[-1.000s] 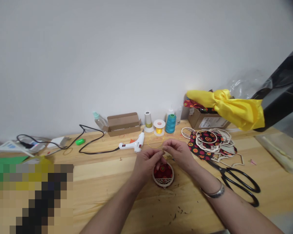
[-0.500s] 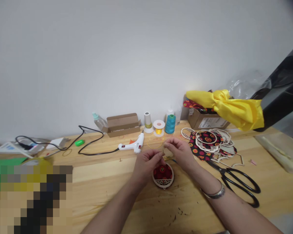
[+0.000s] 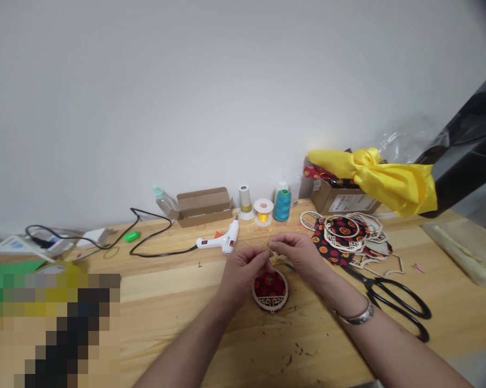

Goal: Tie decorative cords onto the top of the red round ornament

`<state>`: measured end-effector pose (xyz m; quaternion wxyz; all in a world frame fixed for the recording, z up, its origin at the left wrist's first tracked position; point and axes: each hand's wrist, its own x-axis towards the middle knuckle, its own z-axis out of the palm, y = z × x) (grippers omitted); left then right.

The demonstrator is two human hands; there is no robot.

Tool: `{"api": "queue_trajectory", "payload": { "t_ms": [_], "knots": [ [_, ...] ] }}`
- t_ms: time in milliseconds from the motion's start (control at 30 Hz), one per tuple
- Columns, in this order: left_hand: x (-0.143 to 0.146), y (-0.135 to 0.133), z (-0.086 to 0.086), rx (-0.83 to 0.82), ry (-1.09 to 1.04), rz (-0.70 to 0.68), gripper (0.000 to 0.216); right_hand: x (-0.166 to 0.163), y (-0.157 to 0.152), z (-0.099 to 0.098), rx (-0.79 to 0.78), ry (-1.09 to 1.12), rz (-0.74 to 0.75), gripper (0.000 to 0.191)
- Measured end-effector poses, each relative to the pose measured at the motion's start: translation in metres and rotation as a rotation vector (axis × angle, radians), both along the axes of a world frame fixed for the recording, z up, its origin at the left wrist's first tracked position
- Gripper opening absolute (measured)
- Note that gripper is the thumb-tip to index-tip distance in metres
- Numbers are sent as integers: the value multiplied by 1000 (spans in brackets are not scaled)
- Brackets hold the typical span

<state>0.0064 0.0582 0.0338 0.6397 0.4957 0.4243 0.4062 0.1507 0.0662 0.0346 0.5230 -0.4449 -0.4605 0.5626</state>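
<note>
Fingers of the left hand are pressing together at thumb and forefinger, and those of the right hand are pinching just beside them; whatever is lying between the tips is too small to make out. Just below the left fingers, a round ornament is showing dark red patterned fabric inside a pale ring, with angular fretwork crossing its lower part. A metal bracelet is circling the right forearm. Beyond the hands, thin yellow cord is curving over the wood-grained worktop near a white spool, a teal thread cone standing beside it. A glossy white glue gun is lying to the left; black-handled scissors are resting to the right, near piled openwork frames and printed cloth. Farther back, shiny yellow fabric is spilling over a cardboard box.
</note>
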Motion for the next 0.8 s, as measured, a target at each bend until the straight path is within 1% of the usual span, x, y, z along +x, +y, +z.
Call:
{"api": "queue_trajectory", "payload": {
  "t_ms": [267,333,400,467,533,633,733,800],
  "knots": [
    [0,-1,0,14,23,-15,21,1,2,2,16,-24,-57,15],
    [0,-1,-1,23,15,-16,20,3,2,0,-7,9,-27,18],
    [-1,-1,-2,27,1,-5,19,4,3,-4,-55,52,43,28],
    [-1,0,-2,27,-18,2,20,5,3,-8,-107,61,112,32],
    [-1,0,-1,26,-29,-4,20,6,2,-11,-127,48,151,30],
    [-1,0,0,27,-6,-20,22,5,2,-10,-113,51,176,23],
    [0,-1,1,13,-11,-27,20,4,1,-6,-77,48,139,14],
    [0,-1,2,13,-28,-38,22,4,1,-2,-39,29,105,12]
  ]
}}
